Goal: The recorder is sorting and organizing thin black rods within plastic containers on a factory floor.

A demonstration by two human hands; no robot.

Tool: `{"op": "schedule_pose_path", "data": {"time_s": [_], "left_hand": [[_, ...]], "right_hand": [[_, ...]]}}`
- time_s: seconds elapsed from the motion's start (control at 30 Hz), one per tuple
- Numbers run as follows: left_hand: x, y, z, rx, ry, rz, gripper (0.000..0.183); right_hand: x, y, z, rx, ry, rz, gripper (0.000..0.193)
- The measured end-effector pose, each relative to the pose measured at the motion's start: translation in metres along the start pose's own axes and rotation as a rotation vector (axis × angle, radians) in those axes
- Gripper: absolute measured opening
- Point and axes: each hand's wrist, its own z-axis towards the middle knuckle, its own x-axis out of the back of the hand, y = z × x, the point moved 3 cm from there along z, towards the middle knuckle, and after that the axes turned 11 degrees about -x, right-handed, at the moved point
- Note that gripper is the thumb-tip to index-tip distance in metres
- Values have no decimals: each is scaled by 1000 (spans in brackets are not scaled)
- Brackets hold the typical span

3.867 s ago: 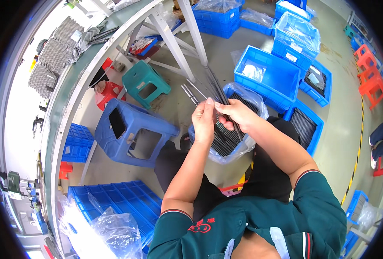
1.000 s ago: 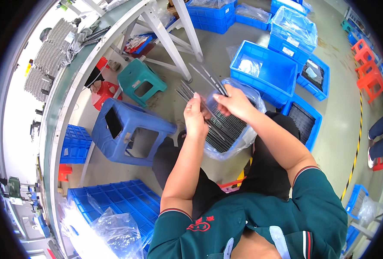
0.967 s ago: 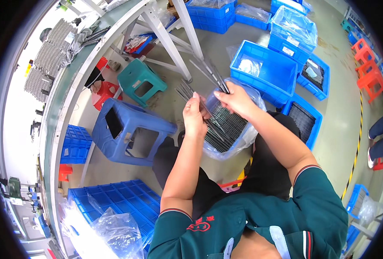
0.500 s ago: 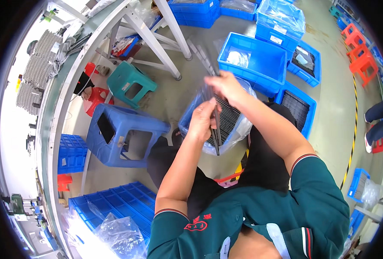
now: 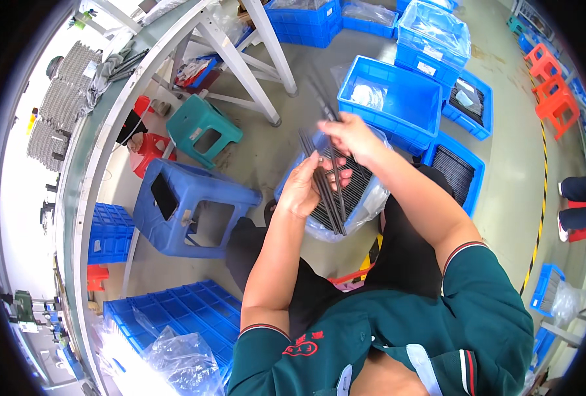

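Observation:
In front of my knees sits a blue bin with a clear plastic liner (image 5: 373, 208), filled with rows of thin dark strips (image 5: 360, 179). Over it, my left hand (image 5: 299, 187) is closed around several long dark strips (image 5: 331, 211), which slant down toward me. My right hand (image 5: 354, 137) is closed just above and to the right, gripping a long dark strip (image 5: 327, 105) whose far end is smeared by motion. The lower part of that strip passes close to the left fingers; whether they touch it, I cannot tell.
Beyond the bin stands an open blue crate (image 5: 398, 89), with crates of dark strips (image 5: 453, 173) to its right. A blue stool (image 5: 197, 177) bearing a black phone (image 5: 164, 197) and a green stool (image 5: 204, 122) are left, beside a white-framed workbench (image 5: 101, 148).
The strips in my left hand now fan apart more and show more plainly. My right hand has shifted slightly downward and right, and its strip stands at a different angle.

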Motion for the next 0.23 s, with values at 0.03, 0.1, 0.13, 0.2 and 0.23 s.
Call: {"op": "schedule_pose_path", "data": {"time_s": [0.03, 0.1, 0.13, 0.2, 0.23], "left_hand": [[1, 1, 0, 4, -14, -51, 34], [4, 0, -3, 27, 26, -66, 32], [8, -3, -3, 20, 5, -87, 32], [7, -7, -2, 4, 5, -85, 32], [9, -6, -3, 3, 7, -81, 32]], "right_hand": [[-11, 1, -5, 37, 1, -86, 26], [-23, -2, -13, -21, -28, -339, 28], [-26, 0, -14, -35, -73, -352, 28], [-20, 22, 4, 24, -53, -442, 32], [-24, 23, 8, 20, -65, -428, 34]]}}
